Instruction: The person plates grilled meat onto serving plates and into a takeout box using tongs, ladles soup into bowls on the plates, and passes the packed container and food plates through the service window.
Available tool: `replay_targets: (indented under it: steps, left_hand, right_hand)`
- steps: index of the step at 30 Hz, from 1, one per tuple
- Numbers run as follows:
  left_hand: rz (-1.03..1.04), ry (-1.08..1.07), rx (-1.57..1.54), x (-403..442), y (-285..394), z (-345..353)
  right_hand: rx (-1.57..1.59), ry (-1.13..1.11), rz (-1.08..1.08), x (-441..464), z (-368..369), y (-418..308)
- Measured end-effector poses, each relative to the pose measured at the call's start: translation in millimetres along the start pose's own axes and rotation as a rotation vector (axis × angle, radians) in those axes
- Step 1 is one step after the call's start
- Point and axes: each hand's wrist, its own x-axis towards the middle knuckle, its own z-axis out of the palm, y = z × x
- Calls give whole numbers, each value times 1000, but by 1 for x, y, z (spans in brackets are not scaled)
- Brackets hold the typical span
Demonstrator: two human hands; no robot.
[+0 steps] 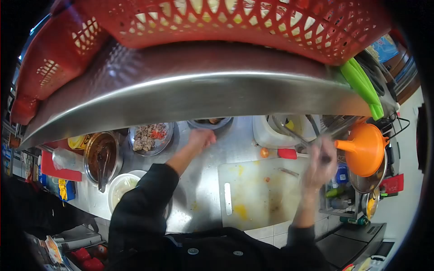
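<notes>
My left hand (202, 139) is over the steel table, just below a round metal bowl (209, 123) that the shelf partly hides. Its fingers are curled together, and what they hold, if anything, is hidden. On the right, my right hand (322, 158) is blurred by motion, raised beside a white container (266, 135) with dark metal utensils in it. Whether it grips one of those utensils is unclear. A stained cutting board (253, 189) lies between my arms, with a red-handled tool (287, 154) at its upper edge.
A steel shelf (199, 97) bearing red baskets (217, 27) crosses the view above my hands. To the left are a plate of crumbled food (151, 137), a pot of brown sauce (101, 156) and a white bowl (121, 189). An orange funnel (365, 149) hangs at right.
</notes>
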Motion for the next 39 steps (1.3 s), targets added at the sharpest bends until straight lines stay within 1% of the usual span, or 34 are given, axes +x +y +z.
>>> replay_targets:
  steps: [1,2,4,6,7,8,9,10,11,12,13,14,15,17,18,19,20,21,23,24,25,26,27,28,30,31,33,34,35,37,38,39]
  left_hand:
    - [21,-321,131,-17,9,8]
    - [18,-321,132,-29,25,12]
    - [147,-41,691,-45,54,12]
    - [917,407,974,-6,49,-28]
    - [1093,472,1167,19,45,-52]
    - [1311,556,1288,30,44,-63]
    - [1312,556,1289,41,39,-65]
    - [773,463,1207,50,34,-64]
    - [249,359,1077,53,32,-64]
    - [248,361,1078,40,40,-57]
    - [28,267,886,25,48,-51]
    - [-185,172,686,12,55,-45]
    - [-184,175,686,8,58,-43]
    - [-289,21,794,1,61,-40]
    - [-291,22,792,13,48,-45]
    - [-51,113,756,36,25,-53]
    - [189,203,713,36,23,-51]
    - [191,206,712,35,20,-50]
    - [-28,181,315,23,16,-39]
    - [-61,125,209,14,16,-36]
    - [-59,126,207,6,17,-31]
    - [20,121,119,-2,14,-27]
    - [97,117,33,-12,10,-23]
    - [97,118,33,-22,7,-20]
    - [215,208,82,-40,3,-14]
    - [222,206,83,-51,1,-11]
    - [337,259,30,-84,-3,-4]
    - [349,257,35,-105,-1,0]
    - [348,245,38,-128,1,5]
    - [359,203,-109,-170,1,14]
    - [361,183,-109,-189,-1,18]
    - [333,161,-158,-207,-4,21]
  right_hand:
    - [74,73,-68,-20,-8,7]
    - [32,44,-48,-43,-19,22]
    - [-15,11,-13,-66,-36,35]
    - [-9,-43,180,-72,-47,32]
    - [-8,-42,185,-67,-50,30]
    - [-6,-160,268,-58,-52,28]
    - [-4,-277,348,-49,-53,29]
    - [110,-374,460,-45,-52,41]
    - [111,-375,459,-38,-51,46]
    - [-7,-463,405,-32,-48,50]
    - [-123,-549,347,-27,-44,52]
    - [-5,-558,424,-24,-38,55]
    - [-3,-558,423,-14,-30,42]
    - [-308,-639,377,5,-16,12]
    - [-308,-641,376,5,-10,17]
    - [-287,-622,400,0,-2,26]
    - [-265,-602,424,-2,4,30]
    - [-263,-602,421,-4,5,31]
    - [-512,-556,74,-5,7,31]
    - [-512,-557,72,-13,9,40]
    - [-436,-499,114,-24,14,54]
    - [-358,-443,154,-26,16,53]
    - [-356,-446,152,-26,12,51]
    - [-445,-531,111,-22,4,48]
    - [-591,-662,53,-6,-11,18]
    - [-591,-655,52,-1,-17,-1]
    - [-391,-662,-209,-2,-32,-33]
    - [-442,-811,-292,-6,-39,-44]
    - [-452,-807,-283,-8,-44,-59]
    - [-411,-1058,-405,-11,-51,-93]
    - [-431,-1112,-401,-14,-54,-102]
    - [-450,-1103,-389,-17,-61,-108]
